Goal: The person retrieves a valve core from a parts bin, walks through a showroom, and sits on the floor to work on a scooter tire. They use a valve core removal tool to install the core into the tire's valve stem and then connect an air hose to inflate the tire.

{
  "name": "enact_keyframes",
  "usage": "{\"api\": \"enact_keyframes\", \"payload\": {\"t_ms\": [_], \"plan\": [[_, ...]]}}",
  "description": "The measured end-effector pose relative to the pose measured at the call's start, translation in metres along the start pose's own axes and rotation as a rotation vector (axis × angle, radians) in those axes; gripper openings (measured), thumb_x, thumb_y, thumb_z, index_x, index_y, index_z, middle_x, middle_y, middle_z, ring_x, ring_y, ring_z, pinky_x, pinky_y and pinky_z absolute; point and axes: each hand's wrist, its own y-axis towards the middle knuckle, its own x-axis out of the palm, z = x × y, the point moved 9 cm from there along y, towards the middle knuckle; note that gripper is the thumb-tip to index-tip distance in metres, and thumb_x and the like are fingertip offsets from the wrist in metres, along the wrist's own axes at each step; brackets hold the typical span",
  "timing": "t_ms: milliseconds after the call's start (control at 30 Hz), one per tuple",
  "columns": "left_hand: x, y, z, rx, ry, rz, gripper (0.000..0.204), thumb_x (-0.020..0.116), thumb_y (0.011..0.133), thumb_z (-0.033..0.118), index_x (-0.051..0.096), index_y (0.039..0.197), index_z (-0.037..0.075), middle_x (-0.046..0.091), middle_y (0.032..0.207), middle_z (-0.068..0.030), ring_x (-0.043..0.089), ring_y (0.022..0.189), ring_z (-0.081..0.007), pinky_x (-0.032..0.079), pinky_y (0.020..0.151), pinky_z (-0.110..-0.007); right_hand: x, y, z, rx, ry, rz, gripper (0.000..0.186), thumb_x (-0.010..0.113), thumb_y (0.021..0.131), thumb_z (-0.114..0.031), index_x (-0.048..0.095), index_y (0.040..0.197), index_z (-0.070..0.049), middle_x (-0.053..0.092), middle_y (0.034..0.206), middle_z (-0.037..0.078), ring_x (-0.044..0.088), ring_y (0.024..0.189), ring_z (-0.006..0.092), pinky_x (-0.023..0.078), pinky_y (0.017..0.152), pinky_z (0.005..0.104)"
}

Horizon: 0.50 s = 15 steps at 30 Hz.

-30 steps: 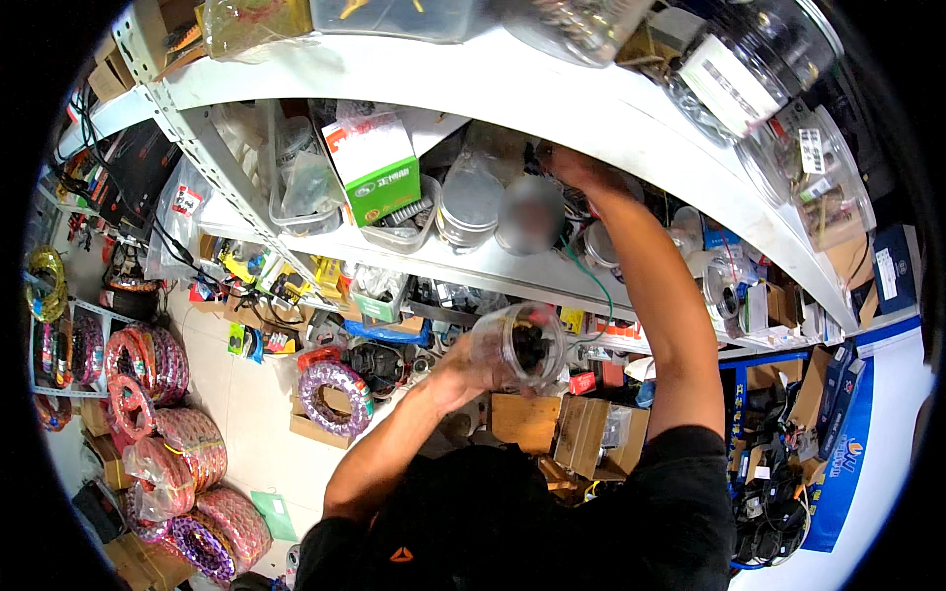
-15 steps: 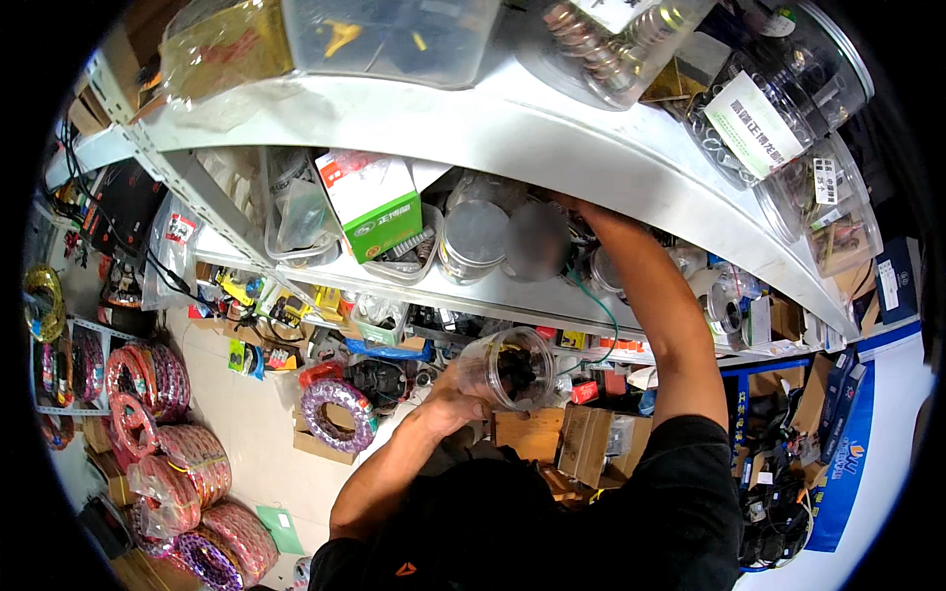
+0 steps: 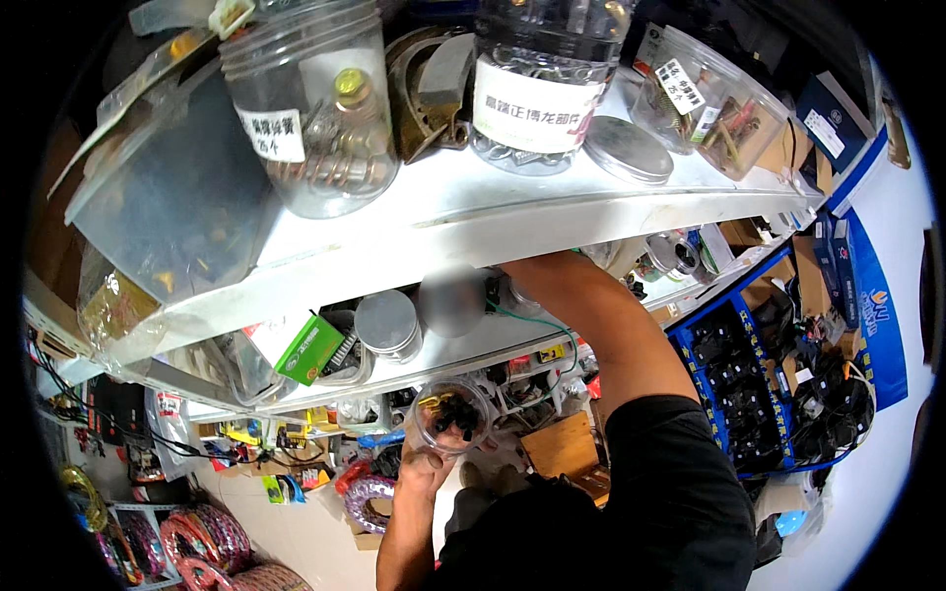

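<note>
My left hand (image 3: 424, 471) holds a clear plastic jar (image 3: 451, 415) with small black parts inside, its open mouth facing up toward me. My right arm (image 3: 591, 325) reaches up and back into the middle shelf, and the white edge of the upper shelf (image 3: 463, 231) hides the right hand. Round silver-lidded jars (image 3: 388, 325) and a green and white box (image 3: 310, 350) stand on that middle shelf to the left of my arm.
On the upper shelf stand a clear jar of brass parts (image 3: 315, 108), a labelled jar of metal rings (image 3: 537, 84) and a loose metal lid (image 3: 628, 150). Coils of coloured cable (image 3: 212, 542) lie on the floor at lower left. Blue racks (image 3: 749, 394) stand at right.
The view has tilted up, bringing the upper shelf's jars into sight. My right hand has gone deeper behind the shelf edge. The jar in my left hand stays held below the shelf.
</note>
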Motion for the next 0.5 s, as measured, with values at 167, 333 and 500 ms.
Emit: {"api": "enact_keyframes", "payload": {"t_ms": [167,333,500], "plan": [[0.0,-0.003,0.0,0.024,0.12,0.027,0.098,0.095,0.068,0.041,0.05,0.149,0.008,0.059,0.138,-0.0176,0.062,0.121,-0.0378,0.057,0.092,-0.056,-0.017,-0.004,-0.013,0.016,0.028,-0.014,0.035,0.067,0.095,-0.031,0.068,0.12,-0.007,0.071,0.113,0.017,0.068,0.103,0.0345,0.053,0.094,0.0468],[-0.028,-0.008,-0.008,0.014,0.175,0.022,0.099,0.092,0.072,0.05,0.047,0.152,0.012,0.06,0.139,-0.0151,0.064,0.116,-0.0367,0.057,0.089,-0.052,-0.058,-0.013,-0.048,-0.004,0.142,-0.048,0.034,0.066,0.096,-0.031,0.068,0.12,-0.007,0.071,0.112,0.016,0.068,0.102,0.0337,0.053,0.094,0.046],[0.02,0.019,0.0,0.055,0.261,-0.053,0.107,0.087,0.072,0.064,0.043,0.154,0.011,0.06,0.134,-0.0172,0.064,0.109,-0.0348,0.055,0.087,-0.05,-0.099,-0.073,-0.08,-0.011,0.486,-0.187,0.024,0.065,0.098,-0.025,0.069,0.111,-0.005,0.072,0.096,0.013,0.07,0.091,0.0301,0.055,0.085,0.0432]]}}
